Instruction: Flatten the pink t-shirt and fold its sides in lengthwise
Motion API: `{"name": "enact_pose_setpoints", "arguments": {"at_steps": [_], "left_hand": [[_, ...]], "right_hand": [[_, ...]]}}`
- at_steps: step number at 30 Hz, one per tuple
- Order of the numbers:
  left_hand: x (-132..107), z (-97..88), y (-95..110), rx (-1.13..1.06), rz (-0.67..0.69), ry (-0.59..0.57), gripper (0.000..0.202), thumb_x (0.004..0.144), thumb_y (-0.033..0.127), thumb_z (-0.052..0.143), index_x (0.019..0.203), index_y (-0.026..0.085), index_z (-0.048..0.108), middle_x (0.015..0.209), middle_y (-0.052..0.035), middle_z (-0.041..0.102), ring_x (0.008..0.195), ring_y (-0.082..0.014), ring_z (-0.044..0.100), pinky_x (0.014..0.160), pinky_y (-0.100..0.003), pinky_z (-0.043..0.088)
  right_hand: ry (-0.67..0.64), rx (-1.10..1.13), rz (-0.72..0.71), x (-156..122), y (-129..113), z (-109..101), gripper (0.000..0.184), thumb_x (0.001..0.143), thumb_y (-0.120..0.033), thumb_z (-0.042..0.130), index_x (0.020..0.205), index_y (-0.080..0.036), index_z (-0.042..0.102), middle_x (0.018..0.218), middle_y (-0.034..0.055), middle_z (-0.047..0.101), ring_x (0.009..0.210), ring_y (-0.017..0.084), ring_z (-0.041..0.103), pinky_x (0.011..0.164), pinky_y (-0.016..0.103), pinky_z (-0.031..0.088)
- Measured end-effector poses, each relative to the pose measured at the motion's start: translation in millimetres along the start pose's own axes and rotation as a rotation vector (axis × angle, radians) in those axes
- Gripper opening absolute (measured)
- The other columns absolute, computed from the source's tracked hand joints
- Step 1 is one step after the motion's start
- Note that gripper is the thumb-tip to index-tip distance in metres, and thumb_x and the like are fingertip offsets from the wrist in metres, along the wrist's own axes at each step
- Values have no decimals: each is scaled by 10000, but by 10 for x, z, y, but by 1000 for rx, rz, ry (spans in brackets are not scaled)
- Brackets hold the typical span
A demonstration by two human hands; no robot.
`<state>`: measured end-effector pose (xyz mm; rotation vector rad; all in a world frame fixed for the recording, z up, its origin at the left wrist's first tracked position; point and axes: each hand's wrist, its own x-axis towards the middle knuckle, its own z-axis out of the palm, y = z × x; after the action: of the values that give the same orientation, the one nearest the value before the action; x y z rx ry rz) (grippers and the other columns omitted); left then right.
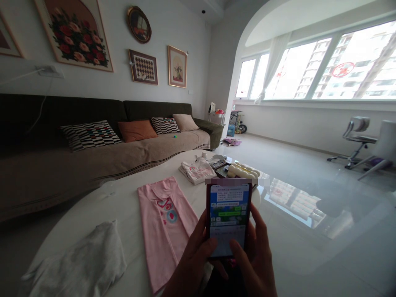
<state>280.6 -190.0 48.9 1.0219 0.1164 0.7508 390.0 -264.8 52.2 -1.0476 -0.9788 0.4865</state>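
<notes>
Your phone [229, 218] is upright above the table [293, 255] edge, just right of the pink shirt [165, 231]. Left hand [193, 264] and right hand [255, 258] both clasp it from the sides, thumbs on the screen's lower part.

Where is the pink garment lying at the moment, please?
In the head view the pink garment lies flat on the white table, just left of the phone held in both hands, with a crumpled white garment further left.
</notes>
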Motion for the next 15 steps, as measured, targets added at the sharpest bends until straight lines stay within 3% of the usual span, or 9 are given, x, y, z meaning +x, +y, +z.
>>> {"name": "enact_pose_setpoints", "arguments": {"at_steps": [8,15], "left_hand": [[-3,-43,2,-29,-3,-34,698,824,312,577,1434,356,241,1260,-115,578,876,-267,682,468,-237,575],[8,-39,-16,-42,1,-53,702,814,296,579,1432,347,250,1260,-113,581,887,-275,681,467,-239,580]], "right_hand": [[-233,160,-12,70,-73,-134,610,914,-283,480,1447,-390,203,1405,-1,478,1235,222,504,952,347,472],[-190,177,21,66,-85,-163,613,899,-306,509,1439,-392,233,1362,2,527,1207,232,531,912,341,493]]}}
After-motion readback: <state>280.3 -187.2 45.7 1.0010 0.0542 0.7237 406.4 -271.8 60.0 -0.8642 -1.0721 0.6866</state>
